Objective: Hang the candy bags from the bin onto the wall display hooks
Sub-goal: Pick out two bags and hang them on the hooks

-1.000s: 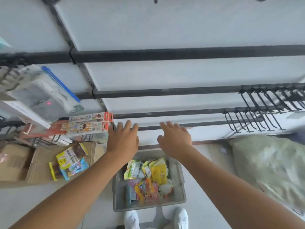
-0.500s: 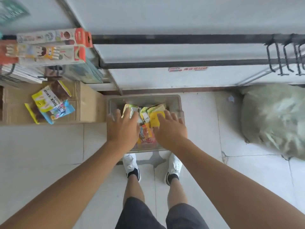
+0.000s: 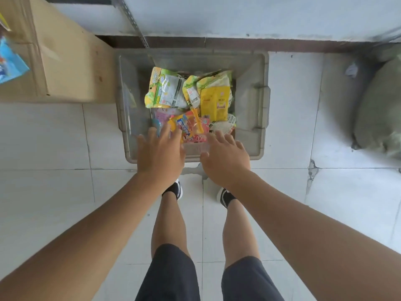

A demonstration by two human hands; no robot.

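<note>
Left hand [image 3: 160, 153] reaches over the grey bin [image 3: 259, 118], fingers straight and spread, holding nothing. At its fingertips lies an orange candy bag [image 3: 189, 127]. A green bag [image 3: 167, 90] and a yellow bag [image 3: 214, 103] sit farther beyond. Right hand [image 3: 225, 157] is equally spread and empty. The bags look light, crinkly and slippery, best pinched at the top edge. The print is too blurred to read.

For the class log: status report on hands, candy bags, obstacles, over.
Left hand and right hand open above gray bin. Candy bags piled inside, none gripped. Nothing blocking.
</note>
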